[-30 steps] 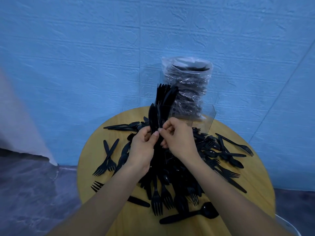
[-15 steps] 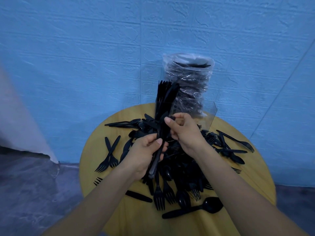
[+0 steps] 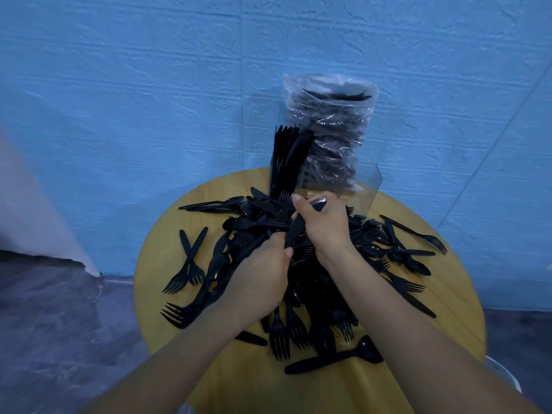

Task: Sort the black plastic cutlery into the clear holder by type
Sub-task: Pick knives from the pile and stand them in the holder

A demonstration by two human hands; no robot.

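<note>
A heap of black plastic forks, knives and spoons (image 3: 301, 297) covers the middle of a round wooden table (image 3: 167, 294). Behind the heap stands the clear holder (image 3: 370, 186), with a bunch of upright black cutlery (image 3: 288, 156) in its left compartment. My right hand (image 3: 324, 225) grips a black piece, a knife by its look (image 3: 294, 231), whose handle end shows above the fist. My left hand (image 3: 260, 276) reaches into the heap just below it, fingers curled among the cutlery, thumb tip near the knife; what it holds is hidden.
A clear plastic bag of more black cutlery (image 3: 331, 132) stands behind the holder against the blue wall. Loose forks (image 3: 186, 267) lie at the table's left, forks and spoons (image 3: 412, 246) at its right, and a spoon (image 3: 337, 358) near the front edge.
Both hands have come down from in front of the holder onto the heap. The right hand now holds a piece low over the pile; the left hand has dropped its long piece's end into the heap.
</note>
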